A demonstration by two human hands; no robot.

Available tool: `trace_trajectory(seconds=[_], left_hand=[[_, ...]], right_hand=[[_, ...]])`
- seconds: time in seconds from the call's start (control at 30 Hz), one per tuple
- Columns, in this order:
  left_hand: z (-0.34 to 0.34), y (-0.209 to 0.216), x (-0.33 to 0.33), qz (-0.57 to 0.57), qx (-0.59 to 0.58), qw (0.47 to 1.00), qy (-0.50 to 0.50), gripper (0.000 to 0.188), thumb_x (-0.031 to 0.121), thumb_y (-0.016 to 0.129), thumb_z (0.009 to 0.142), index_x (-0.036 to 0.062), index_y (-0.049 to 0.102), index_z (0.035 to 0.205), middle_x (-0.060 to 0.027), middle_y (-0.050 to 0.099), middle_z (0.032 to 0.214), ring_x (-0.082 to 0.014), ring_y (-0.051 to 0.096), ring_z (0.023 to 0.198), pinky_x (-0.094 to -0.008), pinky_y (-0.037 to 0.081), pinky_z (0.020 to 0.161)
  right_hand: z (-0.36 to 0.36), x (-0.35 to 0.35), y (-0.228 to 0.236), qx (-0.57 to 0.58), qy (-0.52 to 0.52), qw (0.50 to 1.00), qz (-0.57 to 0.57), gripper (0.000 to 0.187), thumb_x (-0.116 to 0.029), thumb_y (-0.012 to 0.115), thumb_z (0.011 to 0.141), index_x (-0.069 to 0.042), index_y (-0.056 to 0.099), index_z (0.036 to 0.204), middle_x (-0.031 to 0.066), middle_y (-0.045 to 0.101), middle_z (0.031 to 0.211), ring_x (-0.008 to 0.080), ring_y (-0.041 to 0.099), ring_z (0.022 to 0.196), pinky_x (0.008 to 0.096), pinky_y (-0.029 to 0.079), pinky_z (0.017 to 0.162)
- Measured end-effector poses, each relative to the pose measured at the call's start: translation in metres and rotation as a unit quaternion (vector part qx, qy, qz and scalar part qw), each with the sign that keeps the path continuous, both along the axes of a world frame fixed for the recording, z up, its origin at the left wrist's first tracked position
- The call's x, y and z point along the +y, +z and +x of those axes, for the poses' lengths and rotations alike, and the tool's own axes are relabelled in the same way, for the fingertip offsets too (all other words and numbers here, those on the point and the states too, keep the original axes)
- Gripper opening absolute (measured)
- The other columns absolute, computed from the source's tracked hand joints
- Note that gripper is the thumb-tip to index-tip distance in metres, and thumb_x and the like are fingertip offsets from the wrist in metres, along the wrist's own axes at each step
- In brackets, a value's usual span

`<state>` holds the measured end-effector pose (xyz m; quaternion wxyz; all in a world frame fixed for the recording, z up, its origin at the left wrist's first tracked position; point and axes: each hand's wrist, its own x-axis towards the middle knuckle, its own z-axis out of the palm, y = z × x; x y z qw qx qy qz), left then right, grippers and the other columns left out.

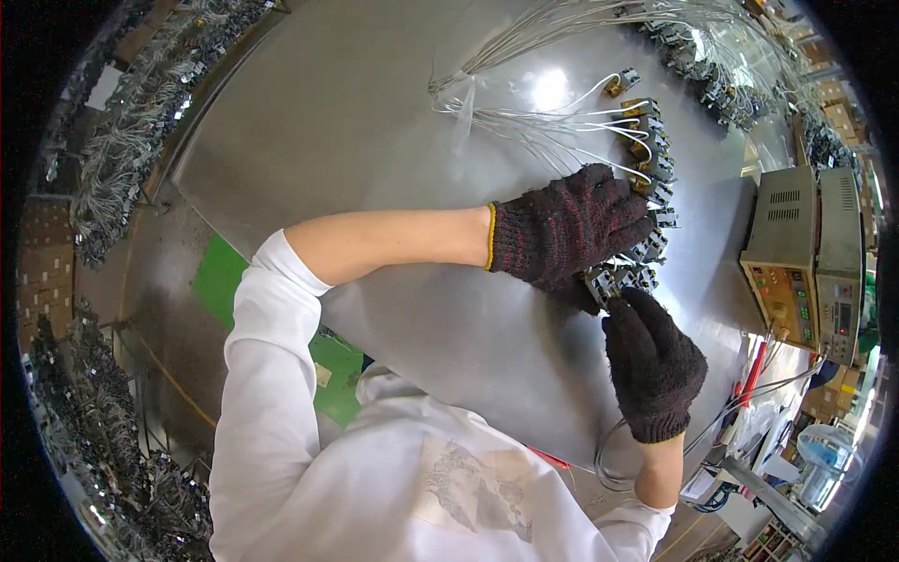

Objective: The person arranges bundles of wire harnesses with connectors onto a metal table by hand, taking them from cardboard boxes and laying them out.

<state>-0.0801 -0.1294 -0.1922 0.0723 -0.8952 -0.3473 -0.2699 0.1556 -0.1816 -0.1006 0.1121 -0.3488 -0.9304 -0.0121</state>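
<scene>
A row of small black-and-brass electrical components [646, 131] with white wires runs down the middle right of the metal table. My left hand [581, 225], in a dark knitted glove with a yellow cuff, is closed over the lower part of this row; its palm side is hidden. Below it, my right hand [654, 365], in a similar dark glove, has its fingertips closed at a component [604, 284] at the row's near end. The left thumb lies partly hidden beside that same component. More components [646, 251] show between the two hands.
A bundle of grey wires [468, 80] lies on the metal table [318, 112]. Bench instruments [787, 253] stand at the right edge, with red-handled probes [752, 375] and cables nearby. Piles of wired parts [712, 80] lie at the far right; more hang on racks [140, 122] at left.
</scene>
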Motion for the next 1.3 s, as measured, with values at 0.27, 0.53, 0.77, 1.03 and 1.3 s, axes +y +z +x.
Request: trace_trajectory(seconds=[0.27, 0.53, 0.77, 1.03, 1.3], left_hand=[[0.002, 0.002, 0.006, -0.016, 0.000, 1.000, 0.001, 0.108, 0.067, 0.068, 0.082, -0.0024, 0.038, 0.159, -0.0248, 0.051, 0.146, -0.0409, 0.051, 0.128, -0.0590, 0.037, 0.111], [-0.019, 0.003, 0.035, -0.067, -0.072, 0.988, -0.119, 0.111, 0.069, 0.075, 0.069, 0.0063, 0.046, 0.156, -0.0212, 0.046, 0.157, -0.0399, 0.037, 0.150, -0.0607, 0.020, 0.125], [-0.068, -0.014, 0.065, -0.080, -0.018, 0.973, 0.215, 0.100, 0.065, 0.074, 0.077, 0.0044, 0.049, 0.152, -0.0240, 0.059, 0.136, -0.0384, 0.057, 0.127, -0.0569, 0.045, 0.104], [-0.018, -0.049, 0.067, 0.036, -0.025, 0.984, 0.174, 0.043, 0.026, 0.063, 0.092, -0.0113, 0.067, 0.113, -0.0130, 0.067, 0.083, -0.0248, 0.065, 0.064, -0.0452, 0.057, 0.058], [-0.006, 0.008, 0.063, 0.226, -0.378, 0.897, -0.030, 0.055, 0.018, 0.063, 0.102, 0.0050, 0.050, 0.154, -0.0116, 0.054, 0.155, -0.0228, 0.049, 0.146, -0.0385, 0.037, 0.125]], right_hand=[[0.001, 0.009, 0.003, 0.024, 0.011, 1.000, 0.000, 0.033, -0.012, 0.085, 0.083, -0.015, 0.079, 0.115, 0.0092, 0.078, 0.112, 0.0296, 0.077, 0.085, 0.0375, 0.062, 0.072], [0.054, 0.031, 0.017, 0.091, -0.121, 0.988, -0.006, 0.017, -0.004, 0.077, 0.092, -0.004, 0.077, 0.108, 0.0158, 0.077, 0.109, 0.0308, 0.076, 0.099, 0.0384, 0.059, 0.090], [0.100, 0.081, -0.006, -0.047, -0.160, 0.986, -0.002, 0.025, -0.024, 0.078, 0.092, -0.006, 0.077, 0.110, 0.0152, 0.076, 0.111, 0.0357, 0.072, 0.106, 0.0434, 0.057, 0.093], [-0.001, 0.106, 0.008, 0.071, 0.034, 0.996, 0.044, 0.050, -0.017, 0.082, 0.084, -0.006, 0.068, 0.131, 0.0197, 0.067, 0.131, 0.0420, 0.061, 0.125, 0.0502, 0.049, 0.107], [-0.024, 0.134, -0.019, 0.065, 0.002, 0.981, -0.184, 0.040, -0.029, 0.086, 0.085, 0.001, 0.074, 0.108, 0.0226, 0.075, 0.107, 0.0363, 0.071, 0.098, 0.0449, 0.055, 0.091]])
